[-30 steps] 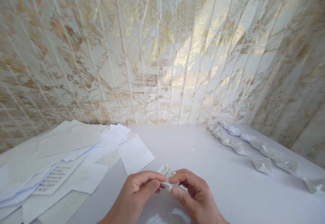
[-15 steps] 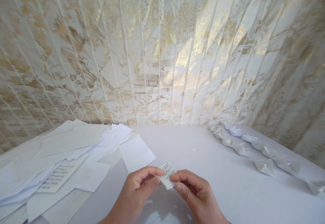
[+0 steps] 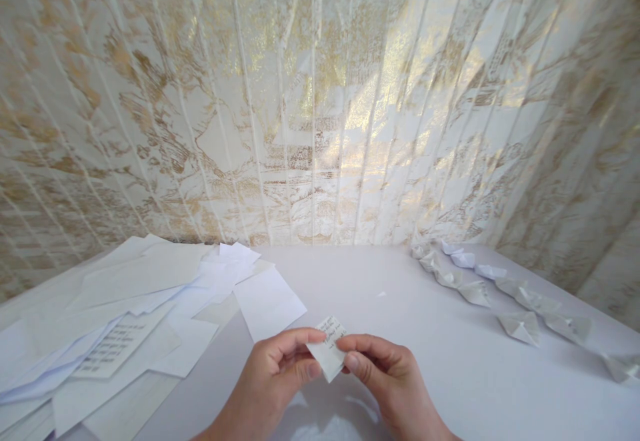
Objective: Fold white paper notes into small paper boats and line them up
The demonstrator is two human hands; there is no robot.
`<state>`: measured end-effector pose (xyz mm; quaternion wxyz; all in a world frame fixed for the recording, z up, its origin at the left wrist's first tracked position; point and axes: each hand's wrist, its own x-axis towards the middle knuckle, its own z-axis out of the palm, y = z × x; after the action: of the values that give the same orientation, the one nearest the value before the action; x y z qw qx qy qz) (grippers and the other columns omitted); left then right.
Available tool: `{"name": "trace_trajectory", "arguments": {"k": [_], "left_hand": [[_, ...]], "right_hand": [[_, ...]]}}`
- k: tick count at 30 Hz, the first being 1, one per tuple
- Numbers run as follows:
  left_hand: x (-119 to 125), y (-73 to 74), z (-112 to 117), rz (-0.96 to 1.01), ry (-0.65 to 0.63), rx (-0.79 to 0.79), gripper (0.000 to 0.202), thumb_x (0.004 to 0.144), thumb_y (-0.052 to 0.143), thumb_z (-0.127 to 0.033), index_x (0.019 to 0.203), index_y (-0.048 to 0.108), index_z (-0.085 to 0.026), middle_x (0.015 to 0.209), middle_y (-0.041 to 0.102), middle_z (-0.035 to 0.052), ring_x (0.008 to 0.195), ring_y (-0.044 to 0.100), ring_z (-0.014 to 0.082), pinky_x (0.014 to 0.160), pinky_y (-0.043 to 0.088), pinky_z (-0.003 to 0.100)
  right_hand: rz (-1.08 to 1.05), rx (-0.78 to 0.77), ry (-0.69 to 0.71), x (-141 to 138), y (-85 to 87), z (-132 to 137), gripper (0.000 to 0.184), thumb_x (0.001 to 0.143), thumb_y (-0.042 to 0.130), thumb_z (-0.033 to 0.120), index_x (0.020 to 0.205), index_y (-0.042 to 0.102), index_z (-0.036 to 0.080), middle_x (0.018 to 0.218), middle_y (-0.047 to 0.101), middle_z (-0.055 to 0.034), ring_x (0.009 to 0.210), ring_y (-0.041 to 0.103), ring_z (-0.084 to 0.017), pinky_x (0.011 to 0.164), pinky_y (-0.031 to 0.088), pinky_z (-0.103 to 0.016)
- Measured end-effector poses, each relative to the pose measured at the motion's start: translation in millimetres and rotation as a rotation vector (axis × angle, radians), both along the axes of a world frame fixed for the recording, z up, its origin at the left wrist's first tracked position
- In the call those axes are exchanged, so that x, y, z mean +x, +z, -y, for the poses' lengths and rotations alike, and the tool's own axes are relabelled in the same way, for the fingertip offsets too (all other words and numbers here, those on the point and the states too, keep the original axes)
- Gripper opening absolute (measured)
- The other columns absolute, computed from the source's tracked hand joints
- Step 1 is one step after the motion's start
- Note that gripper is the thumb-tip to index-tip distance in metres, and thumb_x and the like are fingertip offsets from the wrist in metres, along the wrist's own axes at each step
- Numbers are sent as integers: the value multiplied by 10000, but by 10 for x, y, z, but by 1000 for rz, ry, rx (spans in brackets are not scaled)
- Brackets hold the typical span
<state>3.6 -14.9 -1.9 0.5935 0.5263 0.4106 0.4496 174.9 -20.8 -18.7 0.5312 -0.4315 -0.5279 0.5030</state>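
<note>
A small folded piece of paper (image 3: 330, 347) with handwriting on it is held above the table at the bottom centre. Its outline is a tilted diamond, one corner pointing down toward me. My left hand (image 3: 283, 367) pinches its left edge between thumb and fingers. On the opposite edge, my right hand (image 3: 377, 367) has the same kind of pinch. The fingers curled behind the paper are partly hidden.
Loose sheets of paper (image 3: 145, 274) spread over the left of the white table (image 3: 345, 281), one sheet (image 3: 270, 302) lying nearest my hands. Folded paper boats (image 3: 520, 326) stand in rows on the right. A tiny paper scrap (image 3: 382, 293) lies mid-table. A patterned curtain (image 3: 315, 94) hangs behind.
The folded paper has turned a little and shows more of its lower face, its bottom corner now lower. My hands have shifted only slightly, both still gripping it.
</note>
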Motion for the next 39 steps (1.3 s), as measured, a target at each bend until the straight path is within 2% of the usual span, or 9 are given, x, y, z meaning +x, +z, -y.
{"name": "trace_trajectory", "arguments": {"k": [4,8,13,18,20,25,29,33,39], "left_hand": [[18,-39,2,-28,49,32,291,651,685,-323,873,671,-135,681,679,37,658,588,176,631,437,267],[10,-75,-6,-69,58,48,301,614,706,-292,863,668,-127,712,661,48,682,581,191,628,435,275],[-8,-40,-1,-94,95,40,126,631,673,-224,732,660,-149,647,650,12,611,550,148,584,408,231],[20,9,38,-83,147,45,64,633,647,-216,626,621,-158,565,630,-4,535,512,130,520,369,216],[28,28,56,-89,137,66,64,635,641,-215,613,616,-160,583,640,5,557,526,142,536,376,225],[9,34,43,-119,98,137,60,639,650,-204,623,603,-170,673,642,12,659,552,166,611,405,237],[17,2,33,-90,157,145,86,615,664,-181,675,603,-182,666,627,1,648,542,160,600,407,237],[51,18,63,-46,202,124,65,622,655,-215,647,612,-173,608,624,-2,596,537,150,565,399,230],[19,21,45,-119,164,142,33,623,661,-203,618,646,-174,618,647,0,621,563,158,595,425,226]], "right_hand": [[49,36,-16,12,9,-9,246,671,696,412,748,729,181,697,714,-57,644,631,-200,623,509,-289],[26,46,-13,-14,16,10,232,679,689,404,703,722,175,680,709,-52,628,616,-185,611,491,-264],[-59,47,-16,-45,-1,37,245,664,697,409,628,672,168,576,651,-15,543,553,-138,536,438,-222],[50,189,2,0,-36,6,212,629,738,331,738,617,195,677,657,-15,637,575,-169,590,453,-248],[108,232,-10,18,-46,-7,173,666,709,307,760,612,199,696,663,-24,648,584,-176,603,459,-255],[157,237,-36,34,-36,-6,108,707,674,284,676,632,190,663,663,-24,625,578,-166,597,459,-241],[82,167,-18,20,-19,2,128,698,687,300,673,632,187,645,659,-16,603,568,-152,568,451,-226],[-7,158,6,-16,-16,-10,156,672,712,306,738,626,194,643,643,-3,594,560,-142,559,448,-224],[43,297,-15,-17,27,-26,49,687,697,256,701,684,211,729,669,-34,677,608,-174,627,467,-254]]}}
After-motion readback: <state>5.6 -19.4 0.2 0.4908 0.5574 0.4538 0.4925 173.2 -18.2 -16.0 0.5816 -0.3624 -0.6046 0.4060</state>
